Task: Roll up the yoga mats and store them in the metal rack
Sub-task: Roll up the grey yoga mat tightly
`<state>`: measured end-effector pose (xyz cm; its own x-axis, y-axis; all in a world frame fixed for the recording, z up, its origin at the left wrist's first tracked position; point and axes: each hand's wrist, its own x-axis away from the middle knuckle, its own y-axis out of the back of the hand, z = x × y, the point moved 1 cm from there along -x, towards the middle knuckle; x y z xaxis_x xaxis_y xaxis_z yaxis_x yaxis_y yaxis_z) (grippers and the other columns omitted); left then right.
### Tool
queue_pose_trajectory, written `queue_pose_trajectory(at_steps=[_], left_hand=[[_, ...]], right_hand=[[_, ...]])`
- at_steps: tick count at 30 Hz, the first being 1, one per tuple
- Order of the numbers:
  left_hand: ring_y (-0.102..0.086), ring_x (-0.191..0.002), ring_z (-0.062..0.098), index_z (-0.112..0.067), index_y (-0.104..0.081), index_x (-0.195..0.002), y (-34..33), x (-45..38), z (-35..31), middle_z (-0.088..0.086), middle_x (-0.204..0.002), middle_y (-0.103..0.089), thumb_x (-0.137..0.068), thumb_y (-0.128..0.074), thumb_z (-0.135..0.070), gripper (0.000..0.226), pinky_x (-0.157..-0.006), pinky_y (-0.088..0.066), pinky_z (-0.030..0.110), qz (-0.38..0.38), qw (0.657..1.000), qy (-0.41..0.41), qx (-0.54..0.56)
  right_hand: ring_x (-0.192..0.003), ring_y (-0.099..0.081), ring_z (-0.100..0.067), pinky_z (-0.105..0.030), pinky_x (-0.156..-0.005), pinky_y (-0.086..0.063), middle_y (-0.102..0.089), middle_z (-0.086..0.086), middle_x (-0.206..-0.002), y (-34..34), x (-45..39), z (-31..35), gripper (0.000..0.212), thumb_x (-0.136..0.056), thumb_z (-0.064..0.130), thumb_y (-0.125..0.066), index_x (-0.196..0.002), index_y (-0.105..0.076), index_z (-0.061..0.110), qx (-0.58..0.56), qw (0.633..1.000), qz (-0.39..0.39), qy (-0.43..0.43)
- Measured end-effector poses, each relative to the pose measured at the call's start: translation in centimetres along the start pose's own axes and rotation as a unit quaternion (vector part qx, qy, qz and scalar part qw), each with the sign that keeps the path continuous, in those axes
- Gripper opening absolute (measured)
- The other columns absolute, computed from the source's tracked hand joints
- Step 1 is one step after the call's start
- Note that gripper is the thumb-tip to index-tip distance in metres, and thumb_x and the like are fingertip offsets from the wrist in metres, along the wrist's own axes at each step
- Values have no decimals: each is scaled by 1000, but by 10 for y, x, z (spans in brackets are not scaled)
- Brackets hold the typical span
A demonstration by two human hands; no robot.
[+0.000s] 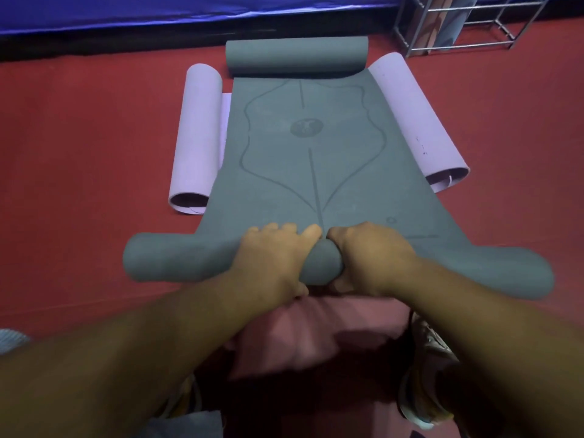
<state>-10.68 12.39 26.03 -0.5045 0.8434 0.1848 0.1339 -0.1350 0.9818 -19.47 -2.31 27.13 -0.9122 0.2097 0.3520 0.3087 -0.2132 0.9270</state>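
Both my left hand [271, 257] and right hand [368, 257] curl around the near rolled end of the grey-green foam yoga mat [303, 147], side by side at centre, to keep the roll tight. Its far end curls too. A lilac mat [197, 134] lies beneath it, ends rolled. Beyond it, right: metal rack [467, 23], seemingly holding mats. Red floor [79, 137] open either side.

Bare red floor [79, 147] either side; lilac mat rolls [197, 137] flanking, metal rack [467, 23] far right.
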Motion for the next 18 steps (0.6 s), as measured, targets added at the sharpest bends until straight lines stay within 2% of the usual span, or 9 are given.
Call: queue_pose_trajectory(at_steps=[2,4,5,7,9,12,16,18], left_hand=[[-62,-99,27,-34,-37,-118,-1,-2,0,-1,-107,-63,-68,-78,-55,68,-73,-39,36,-3,1000,-2,1],[-64,-97,26,-33,-42,-116,3,-9,7,-3,-103,-66,-68,-77,-55,63,-69,-41,33,49,998,1,40],[-65,-97,25,-33,-45,-116,4,-12,11,-5,-103,-66,-66,-77,-56,64,-68,-42,33,78,995,-1,57],[-65,-97,23,-36,-46,-116,6,-12,13,-8,-105,-67,-63,-78,-57,65,-70,-46,33,108,991,-6,80],[-64,-99,22,-38,-41,-117,6,-4,10,-8,-106,-64,-63,-78,-57,68,-75,-49,35,74,995,0,68],[-60,-101,23,-38,-33,-124,3,4,4,-5,-110,-57,-59,-81,-65,85,-78,-44,37,-29,999,4,-17],[-65,-92,23,-34,-40,-115,9,-5,11,-6,-97,-64,-66,-77,-59,66,-66,-38,32,9,1000,17,25],[-65,-90,21,-35,-44,-112,15,-9,18,-9,-96,-65,-63,-77,-59,64,-65,-40,31,51,997,4,56]], right_hand=[[-93,-66,-28,-34,-70,-48,-67,2,-99,1,3,1,60,-64,59,-78,-109,-52,30,2,1000,-12,4],[-100,-63,-27,-39,-78,-45,-63,1,-105,-3,5,6,70,-62,63,-79,-115,-46,32,33,998,-49,14],[-102,-61,-27,-39,-79,-43,-62,1,-106,-5,6,9,73,-61,63,-80,-116,-45,32,48,997,-58,19],[-99,-63,-28,-36,-71,-39,-64,0,-105,-5,6,12,65,-66,58,-80,-113,-46,29,48,998,-45,22],[-93,-66,-28,-32,-66,-39,-67,1,-102,1,5,11,53,-70,52,-77,-110,-52,29,25,1000,-13,11],[-91,-67,-27,-31,-65,-43,-68,2,-99,10,2,6,55,-66,53,-78,-110,-55,29,1,1000,-9,5],[-102,-61,-28,-39,-81,-43,-63,1,-107,2,6,13,72,-62,63,-78,-118,-46,32,43,995,-90,20],[-104,-58,-27,-42,-82,-40,-61,1,-110,-4,7,19,80,-59,64,-81,-121,-42,32,63,992,-112,18]])
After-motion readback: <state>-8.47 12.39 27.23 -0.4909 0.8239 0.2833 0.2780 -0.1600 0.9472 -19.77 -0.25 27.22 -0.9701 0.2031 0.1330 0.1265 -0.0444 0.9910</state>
